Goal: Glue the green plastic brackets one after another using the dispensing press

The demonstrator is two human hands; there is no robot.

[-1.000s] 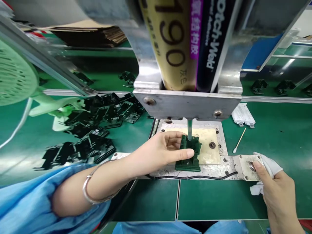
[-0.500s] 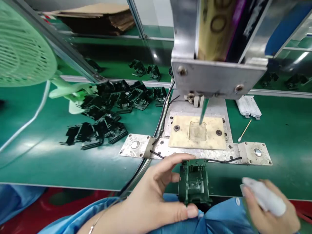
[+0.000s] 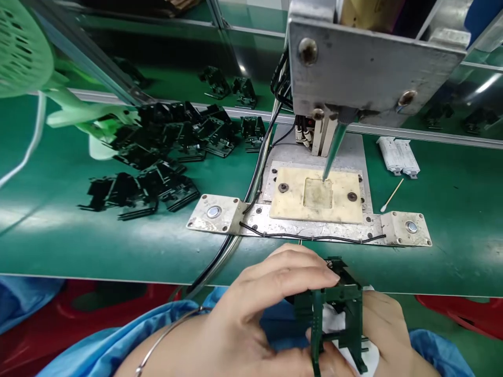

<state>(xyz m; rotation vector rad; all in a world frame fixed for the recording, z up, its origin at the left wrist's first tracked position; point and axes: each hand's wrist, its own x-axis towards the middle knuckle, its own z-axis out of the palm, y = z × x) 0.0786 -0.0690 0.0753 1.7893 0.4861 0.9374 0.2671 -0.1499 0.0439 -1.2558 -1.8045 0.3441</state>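
Note:
My left hand (image 3: 259, 309) is closed on a black plastic frame (image 3: 354, 309), thumb below and fingers along its top, at the table's front edge. Behind that frame, my right hand (image 3: 389, 324) is mostly hidden, with a white plastic piece (image 3: 371, 358) in its grip. Parts of the white piece show through the frame's opening; whether the two touch cannot be made out. Beyond the hands stands a dispensing machine with a cream fixture plate (image 3: 277, 207), and a green tapered needle (image 3: 334, 149) points down at its square recess.
Several black frames (image 3: 176, 136) lie piled at left beside a green clip fan (image 3: 23, 52). Two white pieces (image 3: 397, 156) and a cotton swab (image 3: 392, 195) lie at right. Button boxes (image 3: 214, 212) flank the fixture; cables (image 3: 223, 256) run over the table's front edge.
My right hand has moved left with the white piece, in behind the frame. My left hand has shifted slightly right and tilted the frame. The view has tipped downward.

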